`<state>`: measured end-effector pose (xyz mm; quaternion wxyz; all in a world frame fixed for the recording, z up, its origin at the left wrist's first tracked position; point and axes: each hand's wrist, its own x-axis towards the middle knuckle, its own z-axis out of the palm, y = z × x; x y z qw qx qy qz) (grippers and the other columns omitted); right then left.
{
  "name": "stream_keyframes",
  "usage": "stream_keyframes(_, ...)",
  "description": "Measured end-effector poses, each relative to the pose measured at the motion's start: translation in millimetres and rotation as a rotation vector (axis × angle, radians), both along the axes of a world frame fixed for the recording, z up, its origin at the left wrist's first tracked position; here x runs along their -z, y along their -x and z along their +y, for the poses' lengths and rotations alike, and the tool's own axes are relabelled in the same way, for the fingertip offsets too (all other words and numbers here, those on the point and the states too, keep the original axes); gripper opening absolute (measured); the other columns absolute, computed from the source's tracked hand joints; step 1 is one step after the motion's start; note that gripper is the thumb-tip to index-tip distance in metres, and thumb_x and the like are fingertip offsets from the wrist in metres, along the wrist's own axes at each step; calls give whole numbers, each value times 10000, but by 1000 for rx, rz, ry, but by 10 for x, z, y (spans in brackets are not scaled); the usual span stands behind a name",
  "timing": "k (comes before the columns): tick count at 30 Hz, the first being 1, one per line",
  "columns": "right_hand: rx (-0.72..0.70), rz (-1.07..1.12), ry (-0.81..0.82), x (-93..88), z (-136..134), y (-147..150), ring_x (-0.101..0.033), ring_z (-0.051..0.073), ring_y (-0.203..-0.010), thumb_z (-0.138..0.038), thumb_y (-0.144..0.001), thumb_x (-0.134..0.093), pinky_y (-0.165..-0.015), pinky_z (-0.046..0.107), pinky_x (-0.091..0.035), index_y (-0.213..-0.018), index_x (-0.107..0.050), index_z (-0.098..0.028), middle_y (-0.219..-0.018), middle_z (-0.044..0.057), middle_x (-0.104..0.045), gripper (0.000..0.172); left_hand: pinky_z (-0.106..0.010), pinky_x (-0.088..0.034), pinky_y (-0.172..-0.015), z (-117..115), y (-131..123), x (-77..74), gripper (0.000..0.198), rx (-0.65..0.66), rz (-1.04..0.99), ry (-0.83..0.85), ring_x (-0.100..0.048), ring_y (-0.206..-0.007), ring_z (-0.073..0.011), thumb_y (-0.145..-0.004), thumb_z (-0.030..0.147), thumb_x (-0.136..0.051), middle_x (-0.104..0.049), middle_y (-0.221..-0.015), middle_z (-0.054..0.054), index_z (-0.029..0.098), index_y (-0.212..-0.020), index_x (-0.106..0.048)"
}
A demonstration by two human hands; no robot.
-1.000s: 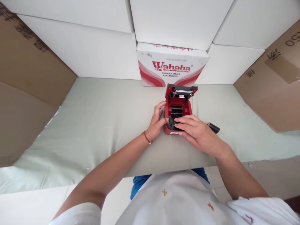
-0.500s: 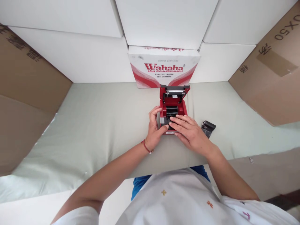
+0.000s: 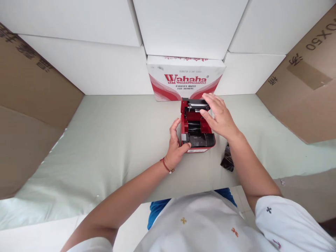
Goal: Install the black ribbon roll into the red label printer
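A red and black label printer point(image 3: 201, 149) sits on the cloth-covered table with its lid raised. Inside it lies a black ribbon roll point(image 3: 193, 126), and dark film stretches across the front part. My left hand point(image 3: 175, 150) holds the printer's left front corner, thumb on the front top and fingers along the side. At the right end of the raised printer lid point(image 3: 195, 105) is my right hand point(image 3: 219, 117), fingers over its upper edge and thumb near its lower edge. A loose black film roll point(image 3: 228, 161) lies right of the printer, partly hidden by my right forearm.
Right behind the printer stands a white and red Wahaha water carton point(image 3: 186, 78). White boxes point(image 3: 183, 28) are stacked at the back. Brown cartons flank the table, one on the left point(image 3: 31, 94) and one on the right point(image 3: 301, 91). Pale green cloth point(image 3: 126, 133) covers the table.
My right hand has moved from the printer's front up to its raised lid, uncovering the film at the front. My left hand keeps its place on the printer's corner.
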<state>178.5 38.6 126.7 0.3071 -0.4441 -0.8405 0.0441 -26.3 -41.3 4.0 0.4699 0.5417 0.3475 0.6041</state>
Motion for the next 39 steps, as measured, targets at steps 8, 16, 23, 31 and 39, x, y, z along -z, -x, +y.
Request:
stream_keyframes(8, -8, 12, -97, 149, -635, -65, -769, 284, -1142, -329, -1140, -529, -1115, 497, -587, -1395, -721, -205, -1223, 111, -845, 342, -600, -75, -1434, 49, 58, 94, 990, -80, 137, -87, -87, -1757, -385, -872, 613, -808, -203, -1843, -49, 424, -1704, -306)
stream_keyframes(16, 85, -46, 7, 248, -851, -98, -821, 238, -1108, -259, -1133, -527, -928, 372, -639, -1306, -759, -238, -1227, 47, -865, 289, -707, -149, -1378, 52, 127, 19, 467, -51, 324, -90, -41, -1756, -428, -920, 506, -739, -278, -1814, -84, 328, -1340, -639)
stream_keyframes(23, 106, -63, 70, 230, -860, -113, -844, 217, -1086, -260, -1132, -540, -845, 342, -640, -1322, -734, -242, -1256, 11, -864, 273, -705, -127, -1376, 52, 142, 40, 411, 9, 297, -61, -10, -1759, -427, -923, 520, -709, -240, -1830, -89, 301, -1247, -581)
stream_keyframes(31, 128, -11, 17, 331, -877, -70, -834, 245, -1119, -242, -1128, -535, -952, 404, -657, -1334, -741, -227, -1252, 53, -863, 291, -691, -183, -1368, 77, 156, 80, 437, 19, 297, -78, -79, -1755, -426, -931, 558, -683, -197, -1844, -106, 303, -1261, -553)
stream_keyframes(39, -175, 69, -170, 500, -1260, 153, -724, 243, -1375, -115, -1078, -580, -1243, 484, -528, -1465, -671, -183, -1380, 124, -811, 403, -700, -169, -1370, 89, 153, 88, 490, -54, 314, -119, -99, -1751, -428, -913, 652, -714, -315, -1804, -124, 289, -1225, -610)
